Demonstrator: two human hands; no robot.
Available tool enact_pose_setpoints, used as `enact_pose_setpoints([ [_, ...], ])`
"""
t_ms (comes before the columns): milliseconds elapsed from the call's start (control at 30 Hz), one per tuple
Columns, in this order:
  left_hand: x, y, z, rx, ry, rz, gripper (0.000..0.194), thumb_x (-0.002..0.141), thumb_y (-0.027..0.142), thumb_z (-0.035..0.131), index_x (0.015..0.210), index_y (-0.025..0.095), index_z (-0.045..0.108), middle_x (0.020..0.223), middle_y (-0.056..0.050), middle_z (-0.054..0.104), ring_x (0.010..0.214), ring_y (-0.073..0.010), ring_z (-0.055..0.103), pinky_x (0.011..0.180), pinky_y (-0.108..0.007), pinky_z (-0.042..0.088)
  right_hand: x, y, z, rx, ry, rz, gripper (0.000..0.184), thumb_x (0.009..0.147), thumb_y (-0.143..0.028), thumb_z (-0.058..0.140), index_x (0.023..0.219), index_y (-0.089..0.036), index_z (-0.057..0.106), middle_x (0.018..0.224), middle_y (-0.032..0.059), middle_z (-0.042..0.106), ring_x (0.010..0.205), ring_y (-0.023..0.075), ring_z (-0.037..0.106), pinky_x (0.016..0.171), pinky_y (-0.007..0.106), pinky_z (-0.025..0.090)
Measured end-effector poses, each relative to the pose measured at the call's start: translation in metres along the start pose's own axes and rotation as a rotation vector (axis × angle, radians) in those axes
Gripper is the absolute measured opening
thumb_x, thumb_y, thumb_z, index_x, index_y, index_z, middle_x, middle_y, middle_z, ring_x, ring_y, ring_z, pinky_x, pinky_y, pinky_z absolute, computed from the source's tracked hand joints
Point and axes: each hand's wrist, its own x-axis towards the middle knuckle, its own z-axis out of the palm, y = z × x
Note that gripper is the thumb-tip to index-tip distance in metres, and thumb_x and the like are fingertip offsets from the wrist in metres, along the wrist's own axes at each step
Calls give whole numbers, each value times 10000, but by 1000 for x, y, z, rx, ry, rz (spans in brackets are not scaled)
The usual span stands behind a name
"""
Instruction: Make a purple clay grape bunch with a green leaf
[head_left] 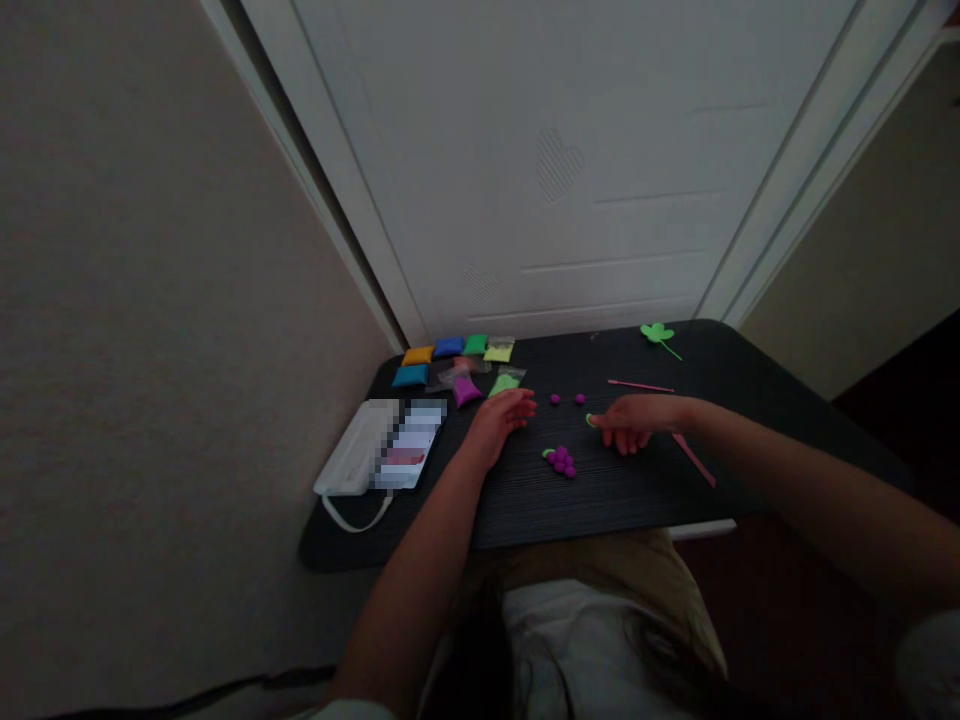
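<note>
My left hand [504,420] rests at the table's middle, its fingers slightly curved and apart, with nothing seen in it. Just beyond it lies a bag of light-green clay [506,381]. At the fingertips of my right hand [628,422] is a small light-green clay piece [590,420]; the thumb and index finger are closed on it. Between and in front of my hands sits a bunch of purple clay balls [562,462] with a light-green clay leaf [547,454] at its left end. Two loose purple clay balls [567,399] lie farther back.
Bags of coloured clay [448,347] lie at the back left of the dark table [525,515]. A phone [411,445] leans by a white cabled device [358,450]. Pink tools [641,386] flank my right hand. A green clover-shaped item [658,334] lies back right.
</note>
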Motion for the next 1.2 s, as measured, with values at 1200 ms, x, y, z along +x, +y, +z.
enact_pose_setpoints([
  [1200, -109, 49, 85, -347, 109, 237, 115, 750, 172, 546, 803, 163, 648, 810, -19, 640, 748, -109, 577, 688, -239, 461, -62, -80, 93, -244, 1347, -917, 202, 770, -214, 564, 971, -210, 547, 889, 37, 654, 839, 152, 595, 756, 295, 465],
])
